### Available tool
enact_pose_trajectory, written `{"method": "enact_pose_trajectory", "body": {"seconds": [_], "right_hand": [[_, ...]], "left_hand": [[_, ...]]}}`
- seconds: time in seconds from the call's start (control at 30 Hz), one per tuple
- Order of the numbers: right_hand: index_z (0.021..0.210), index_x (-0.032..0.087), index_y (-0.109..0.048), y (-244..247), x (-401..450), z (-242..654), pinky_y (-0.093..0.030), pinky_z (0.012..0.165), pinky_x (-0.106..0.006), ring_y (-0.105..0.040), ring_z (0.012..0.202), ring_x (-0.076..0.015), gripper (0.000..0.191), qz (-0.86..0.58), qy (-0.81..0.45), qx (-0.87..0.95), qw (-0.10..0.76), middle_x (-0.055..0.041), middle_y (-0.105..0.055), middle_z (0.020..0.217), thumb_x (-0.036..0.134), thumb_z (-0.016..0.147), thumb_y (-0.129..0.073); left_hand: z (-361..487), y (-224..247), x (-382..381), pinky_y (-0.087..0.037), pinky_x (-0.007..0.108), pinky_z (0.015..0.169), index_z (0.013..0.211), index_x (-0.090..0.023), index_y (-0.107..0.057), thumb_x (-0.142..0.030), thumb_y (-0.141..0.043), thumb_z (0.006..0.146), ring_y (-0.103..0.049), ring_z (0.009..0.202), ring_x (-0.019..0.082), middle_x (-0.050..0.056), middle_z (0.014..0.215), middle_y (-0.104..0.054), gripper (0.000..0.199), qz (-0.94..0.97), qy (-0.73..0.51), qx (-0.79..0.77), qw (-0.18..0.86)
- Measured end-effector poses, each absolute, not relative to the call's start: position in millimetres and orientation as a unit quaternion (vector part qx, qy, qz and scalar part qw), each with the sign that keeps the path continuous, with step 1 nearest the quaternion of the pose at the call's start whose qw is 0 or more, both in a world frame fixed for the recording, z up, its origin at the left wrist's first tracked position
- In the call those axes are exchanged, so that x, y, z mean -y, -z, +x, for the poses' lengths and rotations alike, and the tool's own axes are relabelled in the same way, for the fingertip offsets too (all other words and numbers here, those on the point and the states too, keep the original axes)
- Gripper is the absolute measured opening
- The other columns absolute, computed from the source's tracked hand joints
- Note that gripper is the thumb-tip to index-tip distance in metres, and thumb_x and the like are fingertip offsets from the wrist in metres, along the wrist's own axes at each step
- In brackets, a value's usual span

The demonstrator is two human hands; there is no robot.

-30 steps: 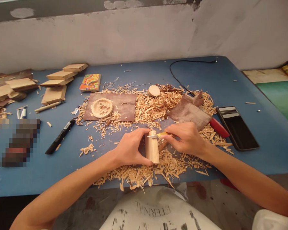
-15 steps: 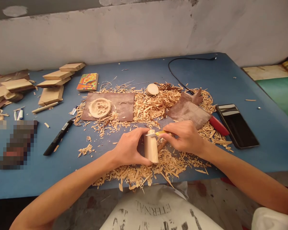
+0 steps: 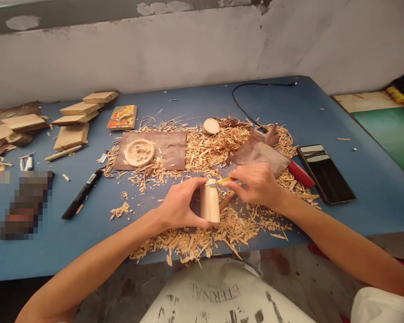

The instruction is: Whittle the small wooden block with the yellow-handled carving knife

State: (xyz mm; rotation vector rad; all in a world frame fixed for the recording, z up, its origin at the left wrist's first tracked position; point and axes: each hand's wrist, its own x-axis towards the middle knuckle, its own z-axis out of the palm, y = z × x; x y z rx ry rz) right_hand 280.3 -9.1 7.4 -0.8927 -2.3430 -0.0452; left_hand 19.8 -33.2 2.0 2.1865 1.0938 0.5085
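Observation:
My left hand (image 3: 183, 204) grips a pale wooden block (image 3: 209, 204) between thumb and fingers, one at each end. In my right hand (image 3: 256, 185) is a small yellow-handled knife (image 3: 226, 180), pinched between thumb and forefinger. Its blade lies against the far end of the block's upper face. Curled wood shavings (image 3: 237, 226) are heaped on the table beneath both hands. Just beyond the block is a second pile of shavings (image 3: 205, 150), with a round wood slice (image 3: 211, 126) on it.
On the blue table (image 3: 188, 101) lie a carved wooden disc (image 3: 139, 152) on brown sandpaper (image 3: 175, 150), a black marker (image 3: 82, 194) and several wooden blocks (image 3: 76, 107) at left. To the right are a red-handled tool (image 3: 301, 174), a phone (image 3: 326, 175) and a black cable (image 3: 235, 96).
The block has tilted slightly in my left hand, showing more of its broad face. The knife has shifted a little at its far end. The whole view has moved slightly.

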Motion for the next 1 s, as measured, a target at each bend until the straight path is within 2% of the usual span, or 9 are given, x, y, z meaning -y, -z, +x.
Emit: {"method": "enact_pose_trajectory", "body": {"seconds": [0.13,0.27,0.37,0.63,0.77,1.0], "right_hand": [[0.073,0.017,-0.067,-4,7,280,-0.031,0.056,-0.031,-0.057,0.054,-0.0123,0.042,-0.347,0.021,0.887,0.304,-0.0002,-0.066,0.061,0.047,0.102,-0.056],[0.075,0.020,-0.071,1,-10,298,-0.031,0.055,-0.029,-0.056,0.052,-0.0116,0.041,-0.462,0.018,0.840,0.284,0.0008,-0.067,0.061,0.050,0.099,-0.059],[0.072,0.019,-0.070,-3,-20,310,-0.032,0.054,-0.029,-0.051,0.050,-0.0115,0.041,-0.508,0.030,0.793,0.336,0.0006,-0.063,0.057,0.049,0.099,-0.059],[0.075,0.018,-0.066,-6,-1,291,-0.033,0.053,-0.026,-0.052,0.051,-0.0093,0.032,-0.326,-0.113,0.874,0.341,0.0021,-0.063,0.060,0.039,0.099,-0.062],[0.078,0.018,-0.064,-4,4,287,-0.034,0.056,-0.026,-0.053,0.052,-0.0100,0.033,-0.261,-0.126,0.895,0.340,0.0017,-0.062,0.061,0.041,0.101,-0.059],[0.075,0.019,-0.062,-5,5,285,-0.031,0.055,-0.026,-0.049,0.050,-0.0098,0.038,-0.252,-0.112,0.906,0.322,0.0030,-0.058,0.057,0.044,0.103,-0.055]], "left_hand": [[19,-3,33,-0.057,0.049,0.096,0.132,-0.022,-0.051,-0.054,-0.092,0.054,-0.071,0.109,0.032,0.011,0.127,-0.070,0.094,0.825,-0.199,-0.419,0.322],[17,-2,35,-0.055,0.049,0.098,0.131,-0.023,-0.053,-0.054,-0.092,0.055,-0.069,0.115,0.033,0.011,0.129,-0.070,0.091,0.840,-0.188,-0.387,0.330],[16,0,36,-0.055,0.049,0.099,0.132,-0.023,-0.053,-0.055,-0.092,0.054,-0.069,0.116,0.033,0.011,0.130,-0.069,0.093,0.843,-0.177,-0.382,0.335],[16,1,34,-0.055,0.048,0.099,0.133,-0.024,-0.053,-0.051,-0.093,0.052,-0.070,0.115,0.033,0.010,0.130,-0.070,0.094,0.835,-0.183,-0.386,0.347],[16,1,34,-0.055,0.047,0.100,0.132,-0.025,-0.053,-0.049,-0.094,0.051,-0.070,0.116,0.032,0.009,0.132,-0.070,0.094,0.833,-0.186,-0.381,0.355],[16,2,34,-0.055,0.047,0.101,0.137,-0.025,-0.047,-0.045,-0.094,0.051,-0.069,0.121,0.033,0.011,0.137,-0.068,0.100,0.822,-0.197,-0.377,0.379]]}}
